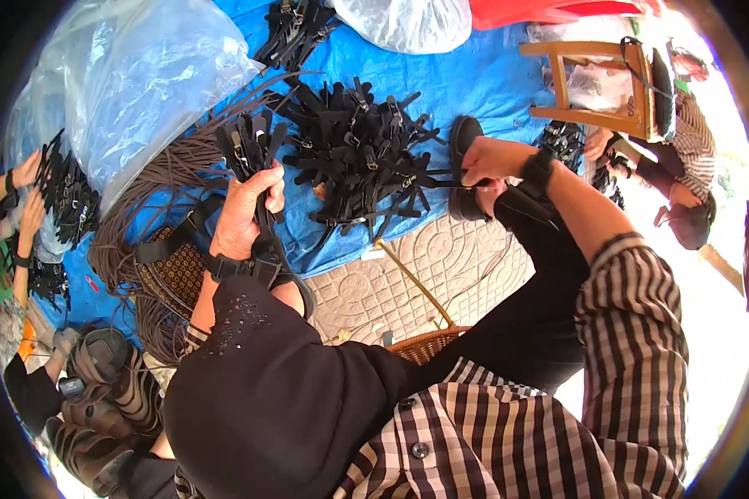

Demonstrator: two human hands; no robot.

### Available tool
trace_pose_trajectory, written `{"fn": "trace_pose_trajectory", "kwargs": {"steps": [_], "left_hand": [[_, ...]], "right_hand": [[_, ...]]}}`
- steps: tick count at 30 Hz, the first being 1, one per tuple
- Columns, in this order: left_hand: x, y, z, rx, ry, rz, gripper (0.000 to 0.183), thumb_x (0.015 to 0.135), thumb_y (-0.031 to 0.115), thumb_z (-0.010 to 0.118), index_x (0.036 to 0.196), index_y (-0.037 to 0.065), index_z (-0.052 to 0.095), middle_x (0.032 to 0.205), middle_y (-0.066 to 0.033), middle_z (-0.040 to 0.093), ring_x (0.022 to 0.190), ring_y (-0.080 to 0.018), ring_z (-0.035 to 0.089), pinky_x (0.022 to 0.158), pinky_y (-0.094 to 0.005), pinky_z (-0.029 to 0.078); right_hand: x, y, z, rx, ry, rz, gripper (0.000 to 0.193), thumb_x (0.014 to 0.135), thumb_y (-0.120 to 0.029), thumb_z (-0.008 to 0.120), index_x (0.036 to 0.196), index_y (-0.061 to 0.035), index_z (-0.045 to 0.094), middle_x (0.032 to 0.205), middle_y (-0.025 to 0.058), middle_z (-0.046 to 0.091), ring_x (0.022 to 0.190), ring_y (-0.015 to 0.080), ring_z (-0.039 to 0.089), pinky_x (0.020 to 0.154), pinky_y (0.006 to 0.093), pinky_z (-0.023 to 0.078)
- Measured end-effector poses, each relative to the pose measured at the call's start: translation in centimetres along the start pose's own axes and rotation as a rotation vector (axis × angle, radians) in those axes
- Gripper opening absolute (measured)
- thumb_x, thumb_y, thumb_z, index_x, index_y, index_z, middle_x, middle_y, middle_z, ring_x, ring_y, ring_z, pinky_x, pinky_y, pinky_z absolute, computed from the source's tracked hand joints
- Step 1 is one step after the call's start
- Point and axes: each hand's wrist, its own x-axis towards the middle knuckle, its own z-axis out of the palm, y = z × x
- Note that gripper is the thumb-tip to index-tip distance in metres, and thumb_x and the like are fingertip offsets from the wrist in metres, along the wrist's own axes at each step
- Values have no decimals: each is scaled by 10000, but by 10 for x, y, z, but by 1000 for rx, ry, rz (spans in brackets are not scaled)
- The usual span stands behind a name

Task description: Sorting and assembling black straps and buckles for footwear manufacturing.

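My left hand is closed around a bundle of black buckle straps, whose ends fan out above the fist. A large heap of similar black straps with small metal buckles lies between my hands on a blue tarp. On the right, the fingers of my right hand pinch the end of one black strap, which stretches left to the heap. Whether its other end is tangled among the rest, I cannot tell. My right hand is just beside my black shoe.
Long brown cords lie left of the heap, beside clear plastic sheeting. A wooden stool is at the upper right. Co-workers' hands hold straps at the far left; another person sits at the right. Curved brown pieces are stacked lower left.
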Motion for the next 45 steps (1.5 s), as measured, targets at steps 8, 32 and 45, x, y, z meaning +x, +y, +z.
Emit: {"fn": "trace_pose_trajectory", "kwargs": {"steps": [8, 32, 45], "left_hand": [[-3, 0, 12, 123, -25, 56, 157, 751, 101, 623, 864, 26, 542, 701, -79, 562, 489, -100, 451, 459, -215, 371], [2, -3, 24, 332, 133, 90, 169, 714, 136, 669, 863, 59, 646, 804, -42, 647, 704, -98, 531, 658, -242, 393], [5, 2, -5, 378, 250, 231, 175, 775, 157, 611, 839, -5, 594, 777, -143, 640, 638, -180, 606, 593, -282, 496]], "right_hand": [[-10, -55, 30, 889, 72, -195, 147, 813, -174, 603, 825, -28, 606, 585, -2, 518, 462, 65, 457, 472, 202, 410], [95, -159, 148, -17, 677, -515, 230, 772, -183, 509, 626, -15, 566, 621, 201, 576, 616, 355, 584, 579, 435, 467], [122, 2, 112, 1083, 684, -10, 136, 789, -147, 528, 762, -29, 590, 633, 60, 595, 492, 127, 563, 413, 261, 461]]}}
